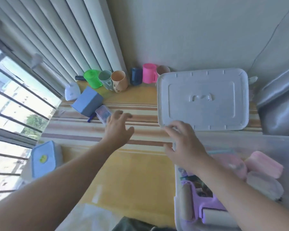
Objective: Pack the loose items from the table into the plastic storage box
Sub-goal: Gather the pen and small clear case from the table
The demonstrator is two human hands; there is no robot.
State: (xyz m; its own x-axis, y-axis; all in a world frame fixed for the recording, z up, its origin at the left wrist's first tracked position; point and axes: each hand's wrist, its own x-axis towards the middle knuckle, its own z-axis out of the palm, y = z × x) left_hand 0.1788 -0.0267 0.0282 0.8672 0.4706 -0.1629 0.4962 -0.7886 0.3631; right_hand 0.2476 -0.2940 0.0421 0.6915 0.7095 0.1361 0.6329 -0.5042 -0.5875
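The clear plastic storage box (175, 204) stands open at the lower right. It holds a purple lint roller (205, 202), pink and white soap cases and other small items. Its white lid (203, 99) lies flat on the table behind it. My left hand (117, 126) reaches out over the striped cloth with its fingers apart, just short of a small clear case (102, 114) that lies beside a blue box (88, 101). My right hand (183, 144) hovers open over the box's far left corner, near the lid's front edge, holding nothing.
Several plastic cups stand along the wall: green (92, 78), pale green, orange (119, 80), dark blue, pink (149, 73). A white object (72, 93) and a blue pen (91, 118) lie near the blue box. A blue-lidded container (43, 159) sits at the left table edge by the window.
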